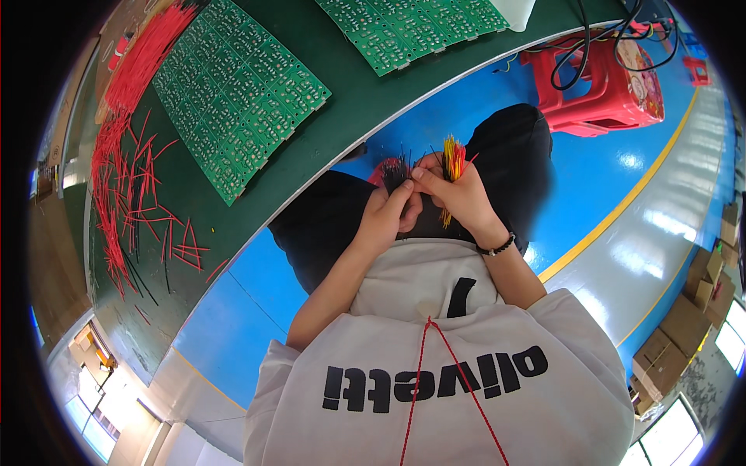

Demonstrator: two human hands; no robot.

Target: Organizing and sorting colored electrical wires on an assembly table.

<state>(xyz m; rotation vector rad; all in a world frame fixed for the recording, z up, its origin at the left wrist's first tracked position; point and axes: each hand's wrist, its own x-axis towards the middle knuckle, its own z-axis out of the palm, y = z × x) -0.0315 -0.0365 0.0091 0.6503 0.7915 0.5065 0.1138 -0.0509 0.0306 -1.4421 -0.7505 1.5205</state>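
Note:
Over my lap, my left hand (386,216) is closed round a bundle of short black wires (395,172), whose ends fan out above the fingers. Close beside it, my right hand (461,194) grips a bundle of yellow and red wires (453,159) that sticks out above and below the fist. The thumbs and fingertips of both hands meet between the bundles. Whatever they pinch there is too small to make out.
On the green table (311,167) lie green circuit board panels (241,93), a second panel (412,27) and a long heap of red wires (148,58). Loose red and black wires (155,225) are scattered nearby. A red stool (598,85) with black cables stands at right, cardboard boxes (676,334) beyond.

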